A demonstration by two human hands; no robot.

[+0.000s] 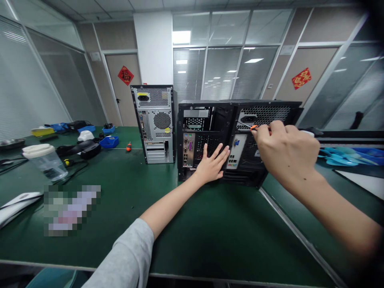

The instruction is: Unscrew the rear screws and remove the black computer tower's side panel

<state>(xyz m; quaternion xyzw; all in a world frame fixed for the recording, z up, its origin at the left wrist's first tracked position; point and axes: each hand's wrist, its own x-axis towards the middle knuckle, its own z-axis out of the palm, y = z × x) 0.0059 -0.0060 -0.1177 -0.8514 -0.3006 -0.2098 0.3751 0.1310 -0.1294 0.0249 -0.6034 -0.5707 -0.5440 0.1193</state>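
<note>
Two black computer cases stand side by side with their backs facing me. My left hand (211,165) lies with fingers spread against the back of the left black case (229,116), near its ports. Closed around a screwdriver (253,128) with an orange part, my right hand (286,146) is raised before the right black case (267,112). The thin shaft points left, toward the edge of that case's power supply (248,119). I cannot tell whether the tip touches a screw. Most of the handle is hidden in my fist.
A silver-backed computer case (156,132) stands to the left. Beyond it lie a small orange screwdriver (129,147) and a blue tray (109,142). A plastic cup (48,162) with a white lid stands farther left on the green table (120,176). Blue items (345,156) lie at the right.
</note>
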